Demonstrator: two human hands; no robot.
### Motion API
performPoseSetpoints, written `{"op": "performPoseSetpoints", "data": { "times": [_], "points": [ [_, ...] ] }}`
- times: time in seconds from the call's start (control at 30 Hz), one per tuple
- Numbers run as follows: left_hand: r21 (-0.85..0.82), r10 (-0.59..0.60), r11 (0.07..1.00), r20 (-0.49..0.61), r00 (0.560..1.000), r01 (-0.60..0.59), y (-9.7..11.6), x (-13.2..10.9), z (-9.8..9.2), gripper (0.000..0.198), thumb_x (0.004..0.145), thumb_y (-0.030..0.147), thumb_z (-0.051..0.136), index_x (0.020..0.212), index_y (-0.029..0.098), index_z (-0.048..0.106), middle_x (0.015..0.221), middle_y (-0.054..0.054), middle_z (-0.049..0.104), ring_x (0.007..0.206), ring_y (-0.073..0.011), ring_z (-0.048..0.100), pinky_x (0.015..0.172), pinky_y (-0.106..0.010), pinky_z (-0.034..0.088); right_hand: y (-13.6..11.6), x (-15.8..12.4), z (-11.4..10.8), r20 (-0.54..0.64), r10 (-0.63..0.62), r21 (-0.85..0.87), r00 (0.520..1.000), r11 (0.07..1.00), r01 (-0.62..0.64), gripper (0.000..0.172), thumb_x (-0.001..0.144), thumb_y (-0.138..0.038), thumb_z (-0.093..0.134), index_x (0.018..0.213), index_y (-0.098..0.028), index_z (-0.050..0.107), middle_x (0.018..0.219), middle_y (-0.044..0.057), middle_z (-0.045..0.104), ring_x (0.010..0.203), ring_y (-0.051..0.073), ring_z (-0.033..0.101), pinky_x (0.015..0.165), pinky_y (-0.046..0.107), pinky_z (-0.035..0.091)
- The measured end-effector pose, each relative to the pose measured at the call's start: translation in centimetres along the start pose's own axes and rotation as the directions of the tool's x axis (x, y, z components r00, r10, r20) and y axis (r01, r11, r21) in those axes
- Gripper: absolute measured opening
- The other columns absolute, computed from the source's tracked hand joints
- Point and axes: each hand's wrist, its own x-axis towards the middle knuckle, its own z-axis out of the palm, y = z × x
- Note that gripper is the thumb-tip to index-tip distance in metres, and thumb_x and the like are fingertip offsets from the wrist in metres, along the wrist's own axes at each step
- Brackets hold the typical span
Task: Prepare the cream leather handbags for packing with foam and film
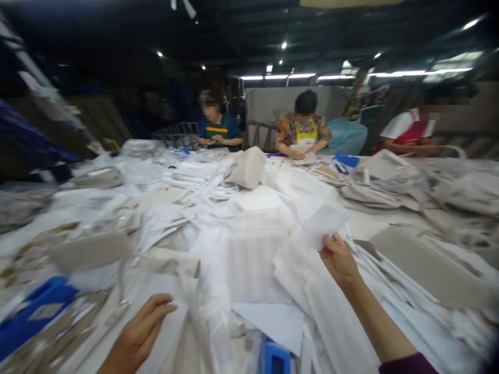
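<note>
Right hand [340, 258] pinches a white sheet [319, 224]; yellow apron [302, 134] bears blurred print [307, 141].

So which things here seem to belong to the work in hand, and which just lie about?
Apparently in use:
white sheet, held by the right hand
second white sheet, nearest the left hand

Apparently lying about:
blue plastic item, left
beige piece, right
</note>
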Motion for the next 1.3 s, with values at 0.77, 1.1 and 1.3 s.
{"op": "performPoseSetpoints", "data": {
  "times": [0.77, 1.1, 1.3],
  "points": [
    [-0.48, -0.407, 0.689, 0.366, 0.837, 0.544, -16.8, -7.9, -7.8, 0.023, 0.084, 0.017, 0.046, 0.092, 0.019, 0.067, 0.097, -0.007, 0.063, 0.093, -0.0178, 0.06, 0.076, -0.028, 0.049, 16.9, -12.3, 23.3, -0.219, 0.337, -0.308, 0.916, 0.867, -0.392, 0.029, 0.061, -0.03, 0.074, 0.086, -0.019, 0.067, 0.085, 0.003, 0.072, 0.075, 0.018, 0.066, 0.068, 0.027, 0.056],
    [-0.481, -0.232, 0.628, 0.635, 0.737, 0.612, -14.4, -6.2, -2.4, 0.022, 0.074, 0.018, 0.056, 0.092, 0.015, 0.068, 0.092, -0.007, 0.068, 0.084, -0.0172, 0.062, 0.082, -0.03, 0.048, 17.3, -25.7, 22.1, -0.384, 0.441, -0.001, 0.811, 0.878, -0.478, 0.034, 0.06, -0.017, 0.066, 0.094, -0.022, 0.065, 0.091, 0.002, 0.073, 0.086, 0.022, 0.068, 0.073, 0.032, 0.058],
    [-0.497, 0.145, 0.829, 0.635, 0.759, 0.258, -7.1, -6.8, -1.8, 0.039, 0.067, 0.016, 0.063, 0.106, 0.019, 0.061, 0.103, -0.007, 0.061, 0.092, -0.0212, 0.055, 0.084, -0.034, 0.045, 17.8, -27.7, 21.2, -0.376, 0.293, -0.073, 0.879, 0.936, -0.344, 0.033, 0.063, -0.024, 0.068, 0.096, -0.024, 0.064, 0.101, 0.001, 0.07, 0.094, 0.02, 0.065, 0.082, 0.033, 0.055]
  ]
}}
